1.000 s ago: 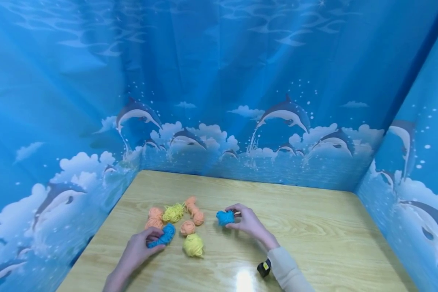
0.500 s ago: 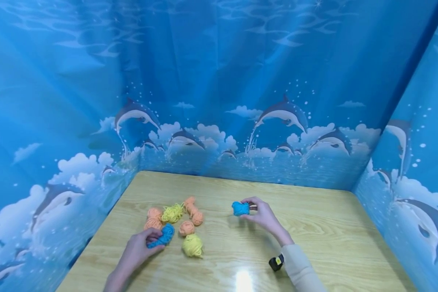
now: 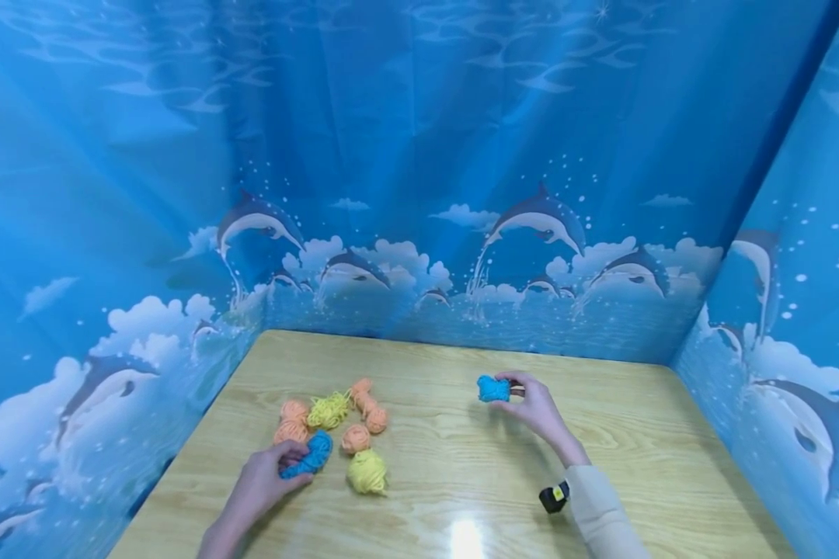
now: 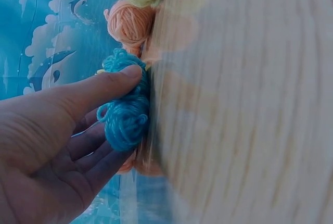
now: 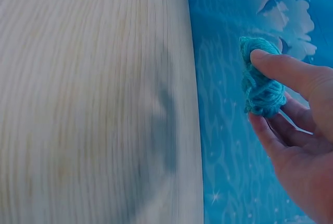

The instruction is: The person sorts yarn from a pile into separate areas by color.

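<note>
In the head view my left hand (image 3: 262, 477) grips a darker blue yarn bundle (image 3: 311, 454) at the near edge of the yarn group; its thumb lies across the bundle (image 4: 125, 114) in the left wrist view. My right hand (image 3: 534, 404) pinches a smaller light blue yarn bundle (image 3: 493, 389) between thumb and fingers. The right wrist view shows this light blue bundle (image 5: 260, 81) held above the table, apart from its surface, with a shadow below. Orange yarn (image 3: 292, 423) lies just beyond the left hand, partly hidden by the darker blue bundle.
Yellow yarn (image 3: 328, 410), a long orange bundle (image 3: 369, 405), a small orange ball (image 3: 355, 439) and a yellow ball (image 3: 367, 472) lie between the hands. A blue dolphin-print curtain (image 3: 391, 194) stands behind the wooden table (image 3: 419, 512). A black device (image 3: 554, 497) sits at the right wrist.
My right hand has carried the light blue yarn bundle rightward and slightly away, off from the other yarn. The left hand stays nearly still on the darker blue bundle.
</note>
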### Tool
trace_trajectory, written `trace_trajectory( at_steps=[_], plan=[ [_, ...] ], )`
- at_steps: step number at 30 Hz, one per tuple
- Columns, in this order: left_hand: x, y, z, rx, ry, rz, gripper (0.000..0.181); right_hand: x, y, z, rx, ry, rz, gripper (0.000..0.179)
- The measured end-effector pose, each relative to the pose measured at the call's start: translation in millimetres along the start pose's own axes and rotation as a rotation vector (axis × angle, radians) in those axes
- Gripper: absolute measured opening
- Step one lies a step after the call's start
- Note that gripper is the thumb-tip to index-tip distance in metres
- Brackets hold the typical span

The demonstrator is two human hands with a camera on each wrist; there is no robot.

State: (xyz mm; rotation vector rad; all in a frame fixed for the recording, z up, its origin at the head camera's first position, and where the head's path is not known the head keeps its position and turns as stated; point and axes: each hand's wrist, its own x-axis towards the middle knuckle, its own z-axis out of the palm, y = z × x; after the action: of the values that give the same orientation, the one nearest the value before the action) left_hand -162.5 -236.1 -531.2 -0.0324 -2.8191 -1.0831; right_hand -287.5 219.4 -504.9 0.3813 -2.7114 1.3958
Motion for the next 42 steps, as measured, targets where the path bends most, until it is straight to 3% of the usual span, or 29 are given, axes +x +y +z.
trace_trajectory(
  at_steps=[19,26,42],
  plan=[
    [-1.1,-0.5,1.4,0.006,-0.01,-0.006,0.034,2.9,33.3,-26.6,-0.094,0.039,0.059,0.05],
    [0.2,1.3,2.0,-0.001,-0.013,-0.031,0.031,3.8,42.6,-26.1,-0.128,0.012,0.1,0.048],
    [1.6,11.3,-0.5,-0.062,-0.008,-0.004,0.032,1.5,51.7,-25.1,-0.16,-0.061,0.175,0.044]
  ],
)
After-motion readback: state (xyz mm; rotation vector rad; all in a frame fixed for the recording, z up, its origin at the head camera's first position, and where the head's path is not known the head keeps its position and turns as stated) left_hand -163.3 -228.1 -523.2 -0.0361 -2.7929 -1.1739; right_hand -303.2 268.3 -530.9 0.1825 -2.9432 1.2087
